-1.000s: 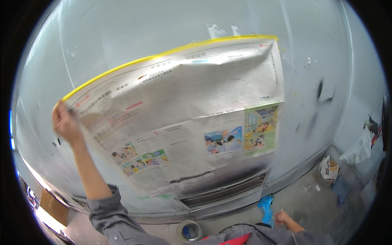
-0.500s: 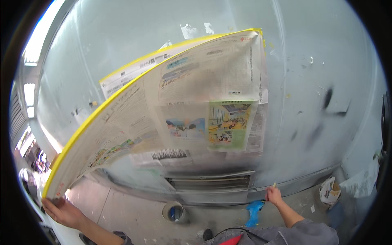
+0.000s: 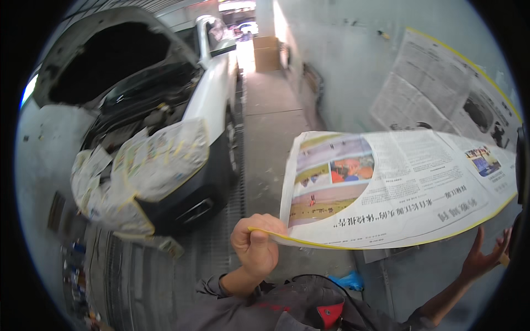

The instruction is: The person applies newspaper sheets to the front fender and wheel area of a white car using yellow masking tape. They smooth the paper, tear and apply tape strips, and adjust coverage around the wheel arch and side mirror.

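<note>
Left hand: in the head view, the left hand (image 3: 256, 246) is clamped on the near-left corner of a newspaper sheet, thumb on top.
Newspaper sheet: the sheet (image 3: 408, 187) hangs in front of the person, printed side up, stretching from the left hand toward the right rim; a yellow strip (image 3: 353, 247) runs along its near edge.
Right hand: the right hand (image 3: 485, 258) is just below the sheet's far right end, fingers spread; a small tan piece (image 3: 504, 260) shows beside them, and I cannot tell whether the hand grips it or touches the sheet.
Wall: a second newspaper sheet (image 3: 433, 83), also yellow-edged, lies against the grey wall (image 3: 342, 60).
Car: a white car (image 3: 216, 83) stands at left, bonnet (image 3: 171, 33) raised; taped paper (image 3: 165, 157) covers part of its front above a dark bumper (image 3: 182, 201).
Floor: a cardboard box (image 3: 266, 54) stands beyond the walkway (image 3: 273, 99); a blue plastic bag (image 3: 349, 281) lies near the person's grey clothing (image 3: 243, 309).
</note>
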